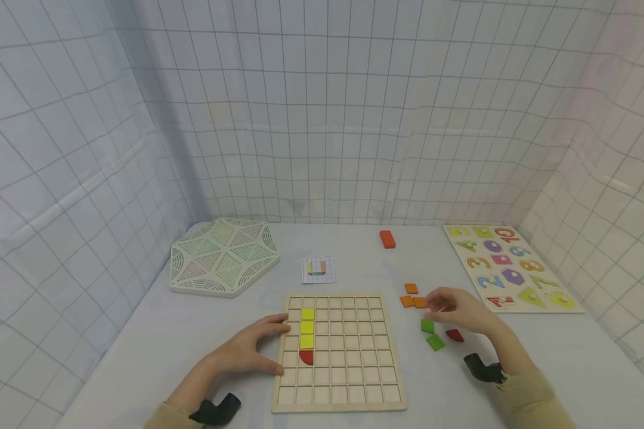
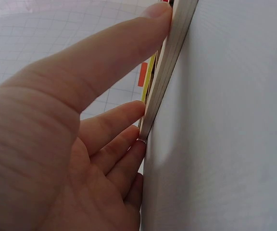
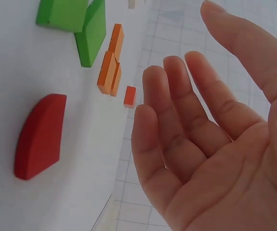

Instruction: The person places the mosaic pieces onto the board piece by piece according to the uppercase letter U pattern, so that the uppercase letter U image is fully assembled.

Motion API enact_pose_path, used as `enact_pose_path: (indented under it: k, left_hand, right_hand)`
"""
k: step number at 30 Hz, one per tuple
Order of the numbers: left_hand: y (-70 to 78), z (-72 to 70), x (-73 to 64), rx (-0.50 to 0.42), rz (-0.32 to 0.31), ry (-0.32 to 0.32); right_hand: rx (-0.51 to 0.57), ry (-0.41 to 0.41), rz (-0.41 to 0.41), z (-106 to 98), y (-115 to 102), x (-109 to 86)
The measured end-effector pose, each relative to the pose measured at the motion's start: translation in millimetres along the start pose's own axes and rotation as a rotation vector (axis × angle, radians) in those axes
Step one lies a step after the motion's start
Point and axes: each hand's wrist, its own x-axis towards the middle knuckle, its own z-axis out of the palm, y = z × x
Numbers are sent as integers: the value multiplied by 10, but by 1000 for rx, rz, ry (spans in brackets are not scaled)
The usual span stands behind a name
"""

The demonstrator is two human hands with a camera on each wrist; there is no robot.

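Observation:
A wooden grid board (image 1: 352, 359) lies on the table. One of its columns holds three yellow square tiles (image 1: 307, 327) with a red quarter-circle tile (image 1: 306, 357) below them. My left hand (image 1: 247, 347) rests against the board's left edge, thumb and fingers spread; the left wrist view shows the fingertips (image 2: 137, 109) touching that edge. My right hand (image 1: 458, 308) hovers with loosely bent fingers and an empty palm, seen in the right wrist view. Near it lie three orange square tiles (image 1: 407, 301), two green tiles (image 1: 435, 342) and another red quarter-circle tile (image 3: 42, 137).
Behind the board lies a small card (image 1: 319, 271) printed with a coloured U-shaped pattern. A red block (image 1: 387, 239) sits farther back. A patterned hexagonal board (image 1: 222, 256) is at the left, a number puzzle board (image 1: 510, 268) at the right. Grid-lined curtains surround the table.

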Motion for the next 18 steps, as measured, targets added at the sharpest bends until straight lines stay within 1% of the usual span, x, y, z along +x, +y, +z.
enact_pose_path:
  k: [6, 12, 15, 18]
  left_hand:
    - [0, -5, 3, -4, 13, -2]
    - [14, -9, -2, 2, 7, -2]
    - [26, -8, -4, -2, 0, -4]
    - [36, -8, -5, -12, 8, -6]
  right_hand:
    - [32, 23, 4, 14, 81, -30]
    - [52, 11, 31, 42, 163, -29]
    - [45, 6, 43, 68, 207, -23]
    - [36, 1, 53, 97, 236, -21]
